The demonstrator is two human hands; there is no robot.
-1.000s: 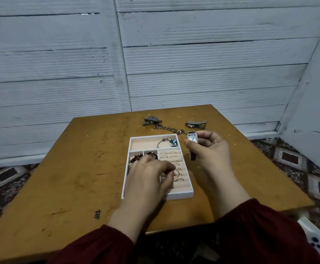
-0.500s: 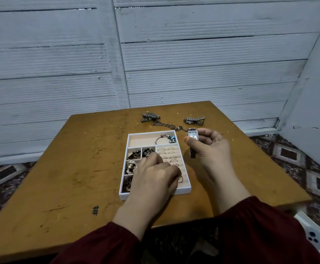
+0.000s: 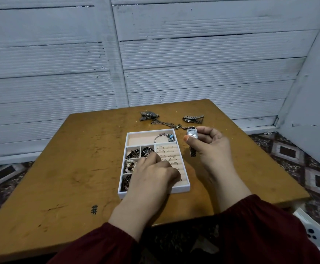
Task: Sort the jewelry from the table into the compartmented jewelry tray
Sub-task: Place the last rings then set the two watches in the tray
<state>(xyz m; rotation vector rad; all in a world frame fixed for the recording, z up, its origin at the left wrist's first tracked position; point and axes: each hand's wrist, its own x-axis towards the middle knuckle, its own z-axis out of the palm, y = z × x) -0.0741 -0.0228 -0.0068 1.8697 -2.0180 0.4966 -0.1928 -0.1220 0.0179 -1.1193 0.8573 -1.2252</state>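
Observation:
A white compartmented tray sits mid-table. Its far compartment holds a beaded bracelet, the right section has rows of rings, and the left cells hold dark and beaded pieces. My left hand lies knuckles-up over the near half of the tray, fingers curled down onto the ring rows; whatever is under the fingertips is hidden. My right hand hovers just right of the tray and pinches a rectangular silver watch, whose strap hangs below the palm.
On the wooden table beyond the tray lie a round-faced watch, a chain necklace and a metal-band watch. A white corrugated wall stands behind. A patterned floor surrounds the table.
My left hand has slid slightly toward the near side of the tray, uncovering the left cells. My right hand still holds the watch in about the same place.

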